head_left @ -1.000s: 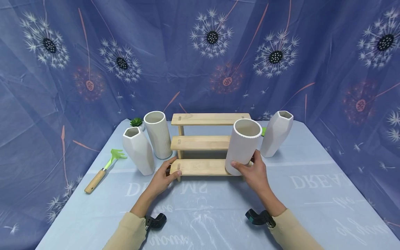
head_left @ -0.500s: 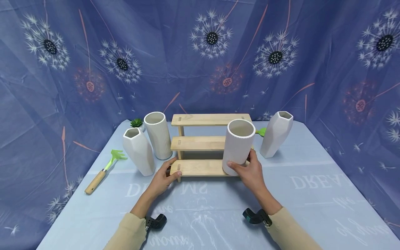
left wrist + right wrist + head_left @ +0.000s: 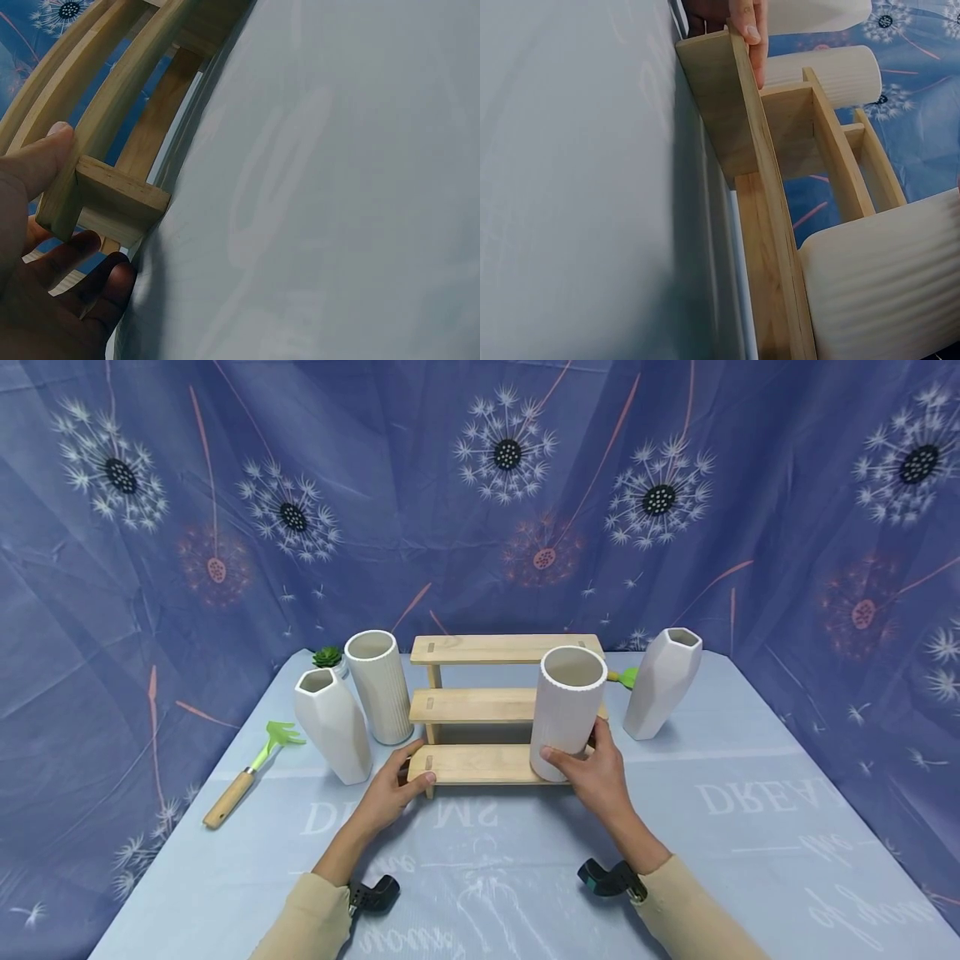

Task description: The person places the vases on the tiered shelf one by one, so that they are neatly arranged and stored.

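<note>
A three-tier wooden plant stand [image 3: 480,762] stands in the middle of the table. My left hand [image 3: 387,787] grips the left end of its lowest tier; in the left wrist view the thumb [image 3: 52,157] lies over the board's edge, with fingers curled underneath. Upright at the right of that lowest tier is a white ribbed cylindrical vase [image 3: 567,714]. My right hand [image 3: 602,781] holds it low down, thumb across the front and fingers round the right side. The vase's base sits right at the board in the right wrist view, where its ribbed side [image 3: 885,281] shows.
Left of the stand are a faceted white vase [image 3: 333,727], another ribbed vase [image 3: 380,689], a small potted succulent [image 3: 327,655] and a green hand rake [image 3: 247,777]. At right stand a second faceted vase [image 3: 663,685] and a partly hidden green tool [image 3: 628,677].
My right hand has slid the ribbed vase a little leftward along the lowest tier, baring more of the green tool behind. The left hand keeps its place on the stand.
</note>
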A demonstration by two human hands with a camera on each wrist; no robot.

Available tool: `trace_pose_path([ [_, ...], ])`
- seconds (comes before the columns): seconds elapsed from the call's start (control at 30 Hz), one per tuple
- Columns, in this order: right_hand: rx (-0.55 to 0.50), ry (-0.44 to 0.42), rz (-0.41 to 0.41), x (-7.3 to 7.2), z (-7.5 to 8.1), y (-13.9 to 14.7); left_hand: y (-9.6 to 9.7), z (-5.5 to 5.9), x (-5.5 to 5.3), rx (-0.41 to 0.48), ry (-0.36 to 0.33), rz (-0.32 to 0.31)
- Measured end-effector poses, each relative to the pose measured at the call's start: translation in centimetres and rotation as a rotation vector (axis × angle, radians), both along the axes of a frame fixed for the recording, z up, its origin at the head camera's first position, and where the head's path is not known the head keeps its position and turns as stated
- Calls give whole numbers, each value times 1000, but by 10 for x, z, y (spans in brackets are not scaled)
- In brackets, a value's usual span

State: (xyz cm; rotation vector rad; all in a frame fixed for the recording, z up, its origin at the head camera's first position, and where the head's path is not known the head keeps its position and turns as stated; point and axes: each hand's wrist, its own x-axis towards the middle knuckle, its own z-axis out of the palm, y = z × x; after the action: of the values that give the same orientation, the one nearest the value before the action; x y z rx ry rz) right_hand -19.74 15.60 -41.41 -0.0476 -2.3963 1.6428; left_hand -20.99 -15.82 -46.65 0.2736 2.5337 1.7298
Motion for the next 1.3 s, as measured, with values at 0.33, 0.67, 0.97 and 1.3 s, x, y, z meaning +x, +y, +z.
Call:
trace_pose_path([
  [0.33,20,-14,7,-1,-1,-2,-1,1,2,-1,9,7],
  [0.67,45,-36,14,2,0,-1,0,0,3,-1,3,1],
  [0.97,61,-47,2,8,-2,8,0,0,2,12,-2,1],
  [1.3,70,54,36,11,-8,26,1,1,2,1,3,9],
])
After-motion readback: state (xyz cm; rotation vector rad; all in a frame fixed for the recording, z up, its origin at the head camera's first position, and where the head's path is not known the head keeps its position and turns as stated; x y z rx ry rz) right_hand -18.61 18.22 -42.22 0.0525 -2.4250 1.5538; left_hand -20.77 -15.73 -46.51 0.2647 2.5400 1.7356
